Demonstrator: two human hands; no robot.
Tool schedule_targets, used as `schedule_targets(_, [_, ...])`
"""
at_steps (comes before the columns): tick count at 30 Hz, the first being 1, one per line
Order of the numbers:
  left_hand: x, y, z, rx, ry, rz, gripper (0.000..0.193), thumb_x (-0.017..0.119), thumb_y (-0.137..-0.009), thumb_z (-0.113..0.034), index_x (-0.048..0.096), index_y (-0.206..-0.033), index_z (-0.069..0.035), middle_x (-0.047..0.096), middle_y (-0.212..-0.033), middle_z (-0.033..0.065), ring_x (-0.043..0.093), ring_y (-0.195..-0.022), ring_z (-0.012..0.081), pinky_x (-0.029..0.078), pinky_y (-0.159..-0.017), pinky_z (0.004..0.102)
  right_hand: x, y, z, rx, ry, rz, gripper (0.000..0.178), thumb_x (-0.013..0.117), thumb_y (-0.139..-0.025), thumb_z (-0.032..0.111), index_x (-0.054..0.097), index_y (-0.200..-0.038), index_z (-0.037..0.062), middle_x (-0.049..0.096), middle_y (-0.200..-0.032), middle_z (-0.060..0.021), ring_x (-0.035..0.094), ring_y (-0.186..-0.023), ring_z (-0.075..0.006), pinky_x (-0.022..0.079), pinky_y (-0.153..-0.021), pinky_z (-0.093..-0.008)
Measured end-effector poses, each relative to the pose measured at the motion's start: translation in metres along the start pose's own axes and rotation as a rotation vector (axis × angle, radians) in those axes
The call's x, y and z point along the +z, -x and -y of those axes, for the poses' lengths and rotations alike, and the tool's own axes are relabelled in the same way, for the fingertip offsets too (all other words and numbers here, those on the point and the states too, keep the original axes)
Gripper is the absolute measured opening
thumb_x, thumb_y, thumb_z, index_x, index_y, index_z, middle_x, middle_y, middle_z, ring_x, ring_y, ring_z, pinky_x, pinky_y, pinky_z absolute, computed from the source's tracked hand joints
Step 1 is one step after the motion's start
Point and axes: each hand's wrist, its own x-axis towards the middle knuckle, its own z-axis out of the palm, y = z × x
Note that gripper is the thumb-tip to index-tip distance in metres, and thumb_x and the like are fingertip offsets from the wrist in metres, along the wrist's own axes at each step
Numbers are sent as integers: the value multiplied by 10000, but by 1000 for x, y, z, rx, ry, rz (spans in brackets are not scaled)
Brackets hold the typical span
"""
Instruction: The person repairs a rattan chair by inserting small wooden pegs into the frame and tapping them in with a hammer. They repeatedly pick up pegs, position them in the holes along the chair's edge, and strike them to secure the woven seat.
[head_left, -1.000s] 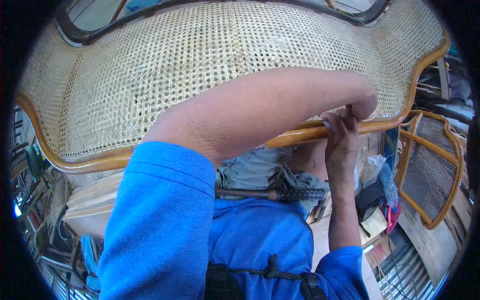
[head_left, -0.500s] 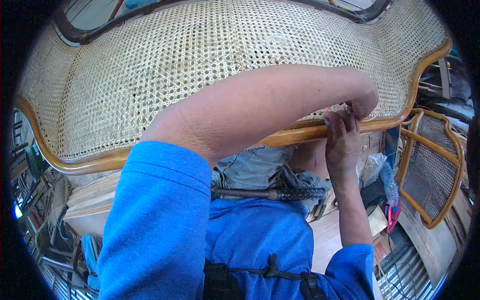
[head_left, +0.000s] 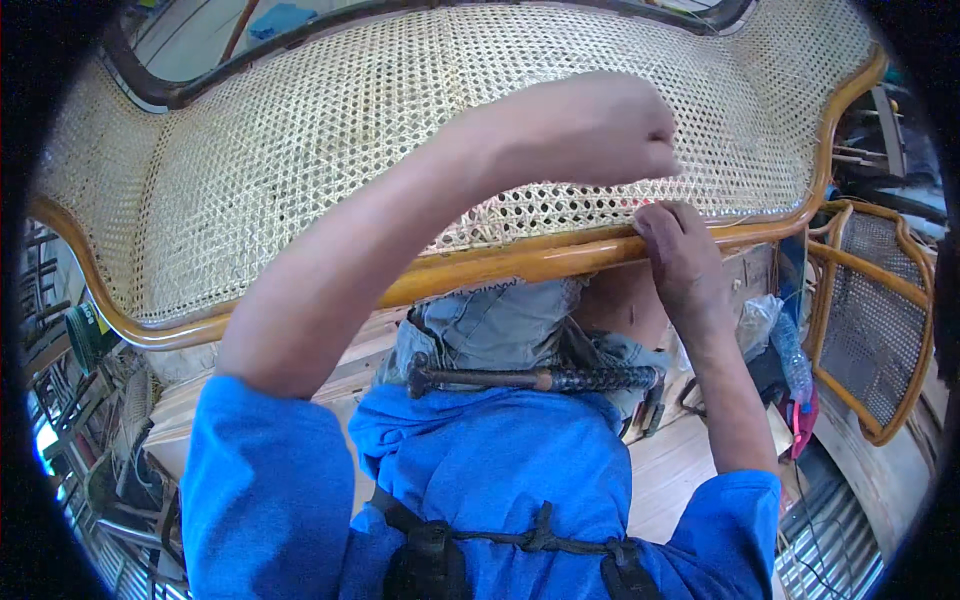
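Note:
A wide panel of woven cane (head_left: 340, 150) lies across in front of me, bordered on my side by a glossy brown curved rail (head_left: 470, 270). My left hand (head_left: 625, 130) is a closed fist raised over the right part of the weave, its arm crossing the panel from the lower left. Whatever its fingers may hold is hidden. Nearer to me, my right hand (head_left: 685, 245) reaches up over the rail, its fingers bent and closed on it where the weave meets the wood. A small red spot shows beside those fingertips.
A hammer (head_left: 540, 380) with a wrapped grip lies across my lap. To the right stand a cane-backed frame (head_left: 875, 290), a plastic bottle (head_left: 790, 360) and a pink item (head_left: 803, 425). Pale boards (head_left: 200, 400) lie at left. A dark curved frame edge (head_left: 290, 45) runs along the far side.
My left hand has lifted away from the rail and my right hand, moving up and to the left across the weave. My right hand stays at the rail.

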Motion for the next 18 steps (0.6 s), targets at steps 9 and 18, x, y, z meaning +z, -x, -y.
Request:
schedule_targets(9, [7, 124, -51, -461, 199, -266, 182, 605, -820, -177, 625, -854, 0, 593, -686, 95, 559, -615, 149, 453, -590, 277, -2, -3, -13, -208, 8, 30, 212, 484, -732, 41, 520, -940, 53, 528, -883, -124, 546, -831, -287, 490, -683, -361])
schedule_targets(18, [65, 181, -56, -575, 286, -645, 68, 605, -840, -73, 615, -856, -8, 573, -705, 15, 494, -612, 53, 407, -553, 195, -7, -10, -38, -166, -289, 186, 157, 468, -826, 37, 539, -962, 4, 539, -868, -143, 559, -830, -314, 461, -718, -355])
